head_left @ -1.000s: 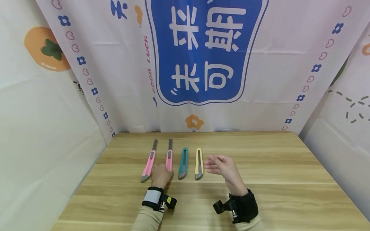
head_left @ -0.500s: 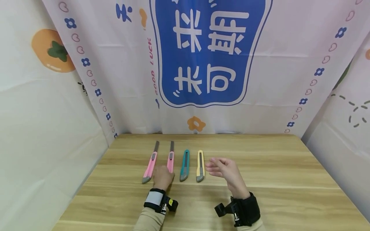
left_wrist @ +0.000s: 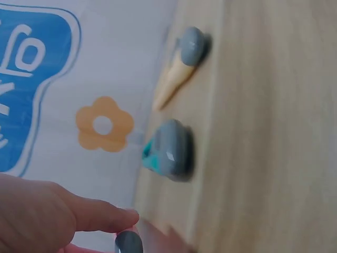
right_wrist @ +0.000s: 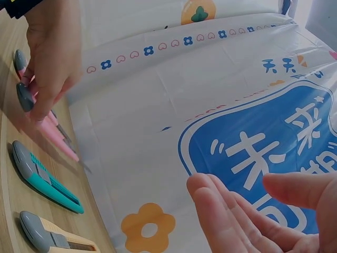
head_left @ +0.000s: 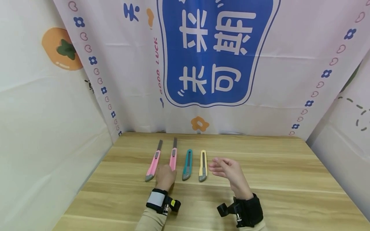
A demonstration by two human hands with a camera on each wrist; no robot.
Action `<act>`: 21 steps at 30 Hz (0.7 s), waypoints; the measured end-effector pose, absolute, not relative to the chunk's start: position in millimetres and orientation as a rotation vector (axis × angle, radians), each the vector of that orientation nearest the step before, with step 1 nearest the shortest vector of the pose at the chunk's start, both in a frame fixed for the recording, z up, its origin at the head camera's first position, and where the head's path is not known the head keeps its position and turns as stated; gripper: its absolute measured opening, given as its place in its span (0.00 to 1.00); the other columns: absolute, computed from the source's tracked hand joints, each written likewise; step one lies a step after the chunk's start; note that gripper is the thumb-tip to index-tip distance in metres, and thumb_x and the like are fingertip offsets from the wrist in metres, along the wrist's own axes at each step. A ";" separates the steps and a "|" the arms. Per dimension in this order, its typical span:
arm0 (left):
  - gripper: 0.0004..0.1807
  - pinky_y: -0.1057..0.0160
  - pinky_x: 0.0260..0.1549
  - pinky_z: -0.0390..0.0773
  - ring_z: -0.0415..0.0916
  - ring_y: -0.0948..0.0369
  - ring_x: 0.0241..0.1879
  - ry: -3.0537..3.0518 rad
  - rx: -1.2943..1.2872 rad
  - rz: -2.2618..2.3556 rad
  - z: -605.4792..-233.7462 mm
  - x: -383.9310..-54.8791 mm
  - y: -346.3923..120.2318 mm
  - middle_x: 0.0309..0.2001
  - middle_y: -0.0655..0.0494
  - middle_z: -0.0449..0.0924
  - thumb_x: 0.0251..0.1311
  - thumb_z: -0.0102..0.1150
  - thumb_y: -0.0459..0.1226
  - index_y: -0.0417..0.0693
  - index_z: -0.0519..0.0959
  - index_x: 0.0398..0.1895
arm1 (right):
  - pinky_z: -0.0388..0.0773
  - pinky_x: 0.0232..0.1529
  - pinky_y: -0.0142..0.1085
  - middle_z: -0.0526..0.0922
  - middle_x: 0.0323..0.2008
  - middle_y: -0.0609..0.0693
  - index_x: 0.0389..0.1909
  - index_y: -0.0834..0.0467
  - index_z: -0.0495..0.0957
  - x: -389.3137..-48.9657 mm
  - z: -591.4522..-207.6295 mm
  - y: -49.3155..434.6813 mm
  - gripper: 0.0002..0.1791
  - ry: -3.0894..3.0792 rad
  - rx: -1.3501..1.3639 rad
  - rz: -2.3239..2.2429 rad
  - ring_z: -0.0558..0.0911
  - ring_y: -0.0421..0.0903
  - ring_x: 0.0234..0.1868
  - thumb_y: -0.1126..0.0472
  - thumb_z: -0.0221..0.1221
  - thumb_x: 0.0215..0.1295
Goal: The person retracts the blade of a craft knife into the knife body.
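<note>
My left hand [head_left: 165, 177] pinches the grey-ended handle of a pink utility knife [head_left: 173, 158], whose blade is extended away from me. In the left wrist view, the thumb lies by the knife's grey end [left_wrist: 129, 241]. Just left of that hand lies another pink utility knife [head_left: 153, 165], its blade out too. A teal utility knife [head_left: 187, 165] and a yellow one [head_left: 203, 166] lie to the right, blades inside their handles. Beside the yellow knife, my right hand [head_left: 231, 173] holds nothing, its fingers loosely bent; the right wrist view shows thumb and fingers [right_wrist: 226, 216] apart.
All the knives are on a wood-grain table [head_left: 274, 179]. A printed cloth [head_left: 289, 80] hangs behind its far edge, and white cloth sides [head_left: 52, 128] stand at left and right. Black camera straps [head_left: 248, 210] circle both wrists.
The head view has shifted slightly, moving the scene rightward. The pink knife in my left hand has risen or gone forward a little against its neighbour. My right hand keeps its pose.
</note>
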State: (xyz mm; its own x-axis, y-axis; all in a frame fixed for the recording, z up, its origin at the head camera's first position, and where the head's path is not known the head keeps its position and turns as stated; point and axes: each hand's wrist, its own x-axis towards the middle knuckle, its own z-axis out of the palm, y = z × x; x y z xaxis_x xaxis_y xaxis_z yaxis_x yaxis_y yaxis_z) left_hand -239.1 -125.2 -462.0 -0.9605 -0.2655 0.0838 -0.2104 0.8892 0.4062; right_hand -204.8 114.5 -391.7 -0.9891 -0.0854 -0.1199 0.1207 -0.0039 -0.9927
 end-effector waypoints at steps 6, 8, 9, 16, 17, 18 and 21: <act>0.19 0.63 0.26 0.65 0.68 0.55 0.28 -2.854 0.364 -0.718 -450.2 -230.1 -125.1 0.26 0.47 0.73 0.56 0.64 0.39 0.42 0.73 0.12 | 0.86 0.41 0.33 0.88 0.41 0.58 0.53 0.69 0.75 -204.3 -393.2 111.7 0.19 2.099 0.034 -2.126 0.88 0.41 0.36 0.57 0.53 0.71; 0.18 0.61 0.28 0.66 0.69 0.54 0.29 -2.828 0.339 -0.747 -446.7 -227.4 -122.1 0.26 0.46 0.74 0.55 0.65 0.39 0.41 0.73 0.12 | 0.86 0.42 0.33 0.88 0.40 0.56 0.53 0.68 0.75 -204.2 -393.9 112.7 0.19 2.096 0.042 -2.121 0.88 0.41 0.37 0.57 0.53 0.71; 0.18 0.61 0.29 0.67 0.69 0.54 0.30 -2.810 0.322 -0.756 -445.1 -225.8 -120.8 0.26 0.46 0.75 0.54 0.66 0.38 0.41 0.74 0.13 | 0.86 0.42 0.33 0.88 0.40 0.56 0.53 0.68 0.75 -204.3 -394.1 113.1 0.19 2.093 0.042 -2.120 0.88 0.41 0.36 0.57 0.53 0.71; 0.11 0.62 0.29 0.66 0.68 0.54 0.30 -2.695 0.214 -0.864 -431.8 -213.1 -113.0 0.25 0.45 0.75 0.52 0.68 0.34 0.34 0.79 0.20 | 0.86 0.43 0.34 0.89 0.38 0.54 0.54 0.68 0.74 -206.0 -393.4 113.3 0.21 2.087 0.034 -2.121 0.88 0.40 0.36 0.55 0.54 0.71; 0.11 0.62 0.28 0.65 0.68 0.54 0.29 -2.683 0.207 -0.876 -429.6 -210.7 -111.8 0.25 0.45 0.75 0.51 0.68 0.34 0.34 0.79 0.21 | 0.86 0.43 0.34 0.89 0.39 0.54 0.54 0.68 0.74 -206.3 -393.7 113.2 0.21 2.087 0.033 -2.120 0.88 0.39 0.35 0.56 0.54 0.71; 0.10 0.63 0.27 0.65 0.68 0.54 0.29 -2.671 0.203 -0.894 -426.5 -208.7 -110.1 0.26 0.44 0.75 0.51 0.69 0.34 0.33 0.80 0.24 | 0.86 0.43 0.34 0.89 0.39 0.55 0.54 0.69 0.74 -206.3 -393.4 113.5 0.21 2.087 0.032 -2.121 0.88 0.39 0.35 0.56 0.54 0.71; 0.12 0.62 0.27 0.69 0.71 0.54 0.30 -2.636 0.191 -0.935 -418.5 -202.5 -105.3 0.32 0.40 0.77 0.50 0.69 0.33 0.30 0.82 0.33 | 0.86 0.43 0.34 0.88 0.40 0.56 0.54 0.69 0.74 -205.9 -393.1 113.8 0.20 2.081 0.034 -2.127 0.88 0.40 0.35 0.57 0.54 0.71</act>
